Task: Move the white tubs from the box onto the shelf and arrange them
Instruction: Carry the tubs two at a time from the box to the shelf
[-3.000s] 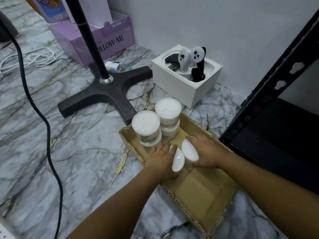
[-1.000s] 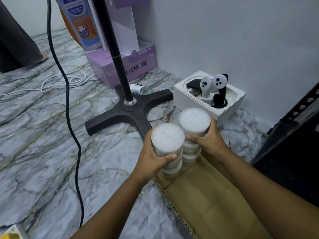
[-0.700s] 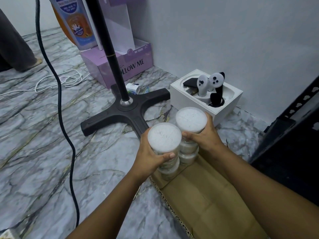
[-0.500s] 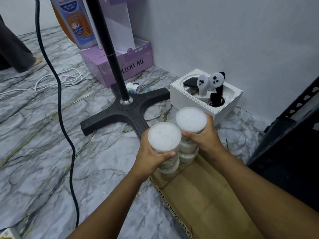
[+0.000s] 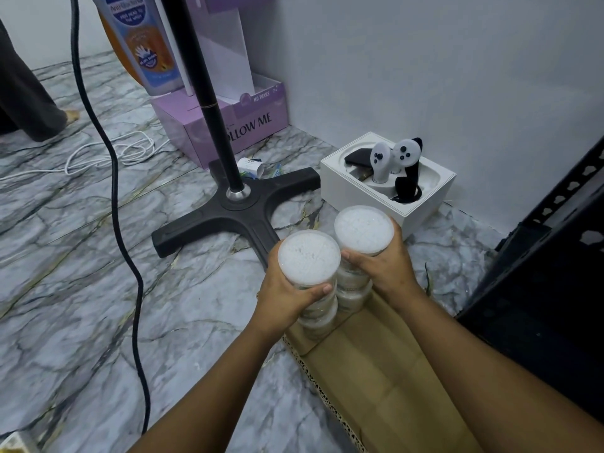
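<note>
**Both hands on tub stacks, shelf off to the right**

Left hand (image 5: 287, 289) is wrapped round the left stack of white tubs (image 5: 312, 282): thumb across the near side, fingers behind. Right hand (image 5: 382, 266) is wrapped round the right stack (image 5: 359, 253) the same way, just beside the first and slightly farther. Both grips are closed on tubs, nothing spare in either hand.

Each stack stands upright, long axis vertical, several tubs high. Both hands hold high up, near the top tub. Lower tubs show below the fingers; can't tell whether they are gripped or just sitting under the held ones. Stack bottoms are at the far end of the cardboard box (image 5: 376, 371); can't tell if they have cleared its floor.

Key relation: the black shelf (image 5: 539, 289) is right of the box, so the tubs must travel rightward. Right hand is the nearer one; left stack has to cross over the box to get there. My guess: right stack goes in first, deeper, left follows beside it.

Risk, as I read it: tall stacks held high, so any tilt during the swing could shed lower tubs. Keep them vertical.

Clutter on the far side: fan stand base (image 5: 235, 207) and a white box with controllers (image 5: 389, 184), both away from the path.
</note>
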Available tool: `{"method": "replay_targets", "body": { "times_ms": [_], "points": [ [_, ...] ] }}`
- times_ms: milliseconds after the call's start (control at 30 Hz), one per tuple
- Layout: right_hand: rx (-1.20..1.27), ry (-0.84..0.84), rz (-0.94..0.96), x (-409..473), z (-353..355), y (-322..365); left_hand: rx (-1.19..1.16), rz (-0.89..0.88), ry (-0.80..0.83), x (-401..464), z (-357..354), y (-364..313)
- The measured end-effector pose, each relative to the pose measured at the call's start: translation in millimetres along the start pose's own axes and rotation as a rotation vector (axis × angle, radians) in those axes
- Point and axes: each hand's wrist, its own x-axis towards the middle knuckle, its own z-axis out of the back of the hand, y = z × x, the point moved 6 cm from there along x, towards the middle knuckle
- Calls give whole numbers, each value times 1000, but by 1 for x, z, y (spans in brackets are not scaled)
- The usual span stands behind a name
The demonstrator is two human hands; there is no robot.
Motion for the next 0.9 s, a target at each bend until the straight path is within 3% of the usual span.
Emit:
{"method": "replay_targets", "body": {
  "times_ms": [433,633,900],
  "points": [
    [-8,-42,-12,-61,40,45,-12,17,-68,-32,7,-50],
    [19,-29,-116,-109,57,110,-20,94,-69,-68,31,-128],
    [33,-59,-170,-161,88,259,-73,152,-42,-119,73,-275]
  ]
}}
